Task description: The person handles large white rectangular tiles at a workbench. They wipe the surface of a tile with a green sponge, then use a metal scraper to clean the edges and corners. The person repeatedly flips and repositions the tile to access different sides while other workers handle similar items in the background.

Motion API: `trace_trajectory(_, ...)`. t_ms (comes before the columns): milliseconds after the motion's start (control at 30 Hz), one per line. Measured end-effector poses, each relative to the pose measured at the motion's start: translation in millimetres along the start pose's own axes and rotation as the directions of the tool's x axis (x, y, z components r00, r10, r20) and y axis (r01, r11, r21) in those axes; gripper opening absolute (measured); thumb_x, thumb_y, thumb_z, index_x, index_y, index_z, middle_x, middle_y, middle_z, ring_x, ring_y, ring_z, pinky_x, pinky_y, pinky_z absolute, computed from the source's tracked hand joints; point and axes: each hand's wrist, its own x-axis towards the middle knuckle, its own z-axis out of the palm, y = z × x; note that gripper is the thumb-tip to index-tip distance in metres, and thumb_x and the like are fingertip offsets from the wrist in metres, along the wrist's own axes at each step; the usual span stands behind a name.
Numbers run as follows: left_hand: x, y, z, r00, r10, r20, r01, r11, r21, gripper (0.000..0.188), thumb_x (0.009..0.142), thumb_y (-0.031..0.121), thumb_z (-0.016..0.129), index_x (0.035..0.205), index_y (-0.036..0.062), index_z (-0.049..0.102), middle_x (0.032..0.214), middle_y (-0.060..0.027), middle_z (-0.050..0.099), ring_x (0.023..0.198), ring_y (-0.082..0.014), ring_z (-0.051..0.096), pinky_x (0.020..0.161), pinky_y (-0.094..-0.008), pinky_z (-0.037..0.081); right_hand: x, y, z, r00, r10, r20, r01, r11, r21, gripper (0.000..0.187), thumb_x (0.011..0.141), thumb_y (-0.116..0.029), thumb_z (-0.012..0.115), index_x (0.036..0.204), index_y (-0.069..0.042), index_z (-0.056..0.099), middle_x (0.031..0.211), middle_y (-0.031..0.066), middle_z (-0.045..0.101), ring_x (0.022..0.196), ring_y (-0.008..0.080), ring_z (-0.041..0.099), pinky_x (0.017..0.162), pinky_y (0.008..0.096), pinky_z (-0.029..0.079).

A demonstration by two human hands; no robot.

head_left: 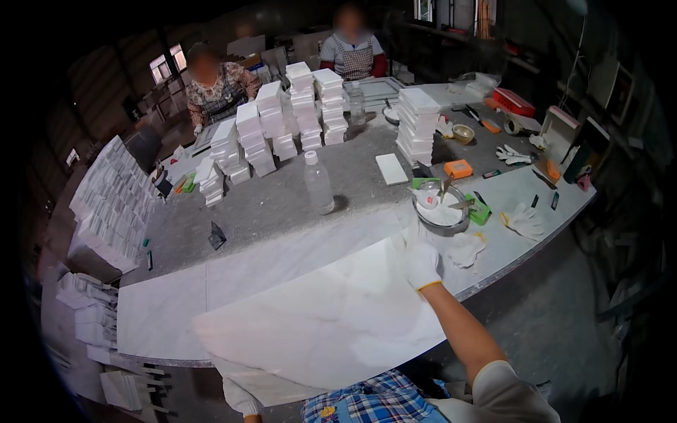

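A large white marble slab (317, 303) with faint grey veins lies slantwise over the near side of the table and juts past its front edge. My right hand (422, 266), in a white knitted glove with a yellow cuff, grips the slab's right edge. At the lower left corner is my left hand (240, 397), also gloved, holding the slab's edge; its fingers are mostly hidden. Just beyond my right hand stands a metal bowl (444, 227) of white paste with scrapers in it. A crumpled white glove (466, 249) lies beside the bowl.
A clear bottle (319, 185) stands mid-table. Stacks of white tiles (257, 134) rise behind it, with more tiles (116, 197) at left. An orange box (458, 168), green box (479, 209) and gloves (523, 221) lie right. Two people (218, 88) (352, 53) are across the table.
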Motion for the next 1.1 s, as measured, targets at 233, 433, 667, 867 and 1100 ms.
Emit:
trace_trajectory(233, -4.6, -11.0, 8.6, 0.999, 0.026, -0.043, -0.031, 0.992, -0.119, 0.038, 0.105, 0.029, 0.045, 0.104, -0.002, 0.067, 0.094, -0.0107, 0.071, 0.083, -0.0212, 0.064, 0.076, -0.036, 0.053, 23.1, -20.3, -8.0, 0.998, 0.005, 0.058, -0.003, 0.999, -0.044, 0.046, 0.094, -0.034, 0.055, 0.13, -0.006, 0.059, 0.118, 0.0203, 0.065, 0.108, 0.0387, 0.061, 0.092, 0.0472, 0.049)
trace_trajectory(433, -4.7, -3.5, 7.1, 0.999, 0.012, -0.052, -0.007, 0.996, 0.093, 0.043, 0.106, 0.031, 0.037, 0.098, 0.0005, 0.067, 0.096, -0.0157, 0.07, 0.082, -0.0293, 0.065, 0.075, -0.0413, 0.051, 21.7, -4.2, 7.5, 0.996, -0.079, -0.052, 0.077, 0.996, -0.041, 0.042, 0.098, -0.035, 0.05, 0.13, -0.012, 0.062, 0.117, 0.0199, 0.066, 0.109, 0.0391, 0.06, 0.094, 0.0475, 0.047)
trace_trajectory(667, -13.7, 33.7, -4.7, 0.998, -0.057, -0.013, 0.057, 0.922, 0.384, 0.051, 0.104, 0.037, 0.031, 0.095, 0.0002, 0.065, 0.098, -0.0213, 0.068, 0.091, -0.0418, 0.064, 0.079, -0.0497, 0.048, 13.9, -31.8, -10.9, 0.999, 0.027, 0.023, -0.026, 0.999, -0.024, 0.039, 0.1, -0.033, 0.048, 0.125, -0.009, 0.064, 0.117, 0.0228, 0.065, 0.111, 0.0396, 0.059, 0.096, 0.0472, 0.046)
trace_trajectory(867, -12.1, 34.1, -1.8, 0.996, -0.078, -0.047, 0.09, 0.916, 0.39, 0.057, 0.104, 0.043, 0.028, 0.096, -0.0001, 0.064, 0.099, -0.0223, 0.067, 0.094, -0.0445, 0.062, 0.081, -0.0512, 0.047, 21.1, -24.8, -5.1, 0.996, 0.004, 0.084, 0.008, 0.99, -0.141, 0.041, 0.098, -0.03, 0.051, 0.125, -0.001, 0.062, 0.123, 0.0244, 0.063, 0.114, 0.0402, 0.058, 0.098, 0.0471, 0.045)
trace_trajectory(1100, -12.6, 40.6, -2.8, 0.999, -0.007, 0.043, -0.014, 0.886, 0.463, 0.051, 0.104, 0.041, 0.025, 0.096, 0.0045, 0.06, 0.099, -0.0212, 0.065, 0.093, -0.0447, 0.061, 0.079, -0.0528, 0.046, 13.4, -68.8, -41.9, 0.917, -0.3, -0.262, 0.294, 0.954, -0.062, 0.048, 0.092, -0.016, 0.06, 0.136, 0.0, 0.055, 0.129, 0.0185, 0.06, 0.117, 0.0328, 0.056, 0.104, 0.0405, 0.041)
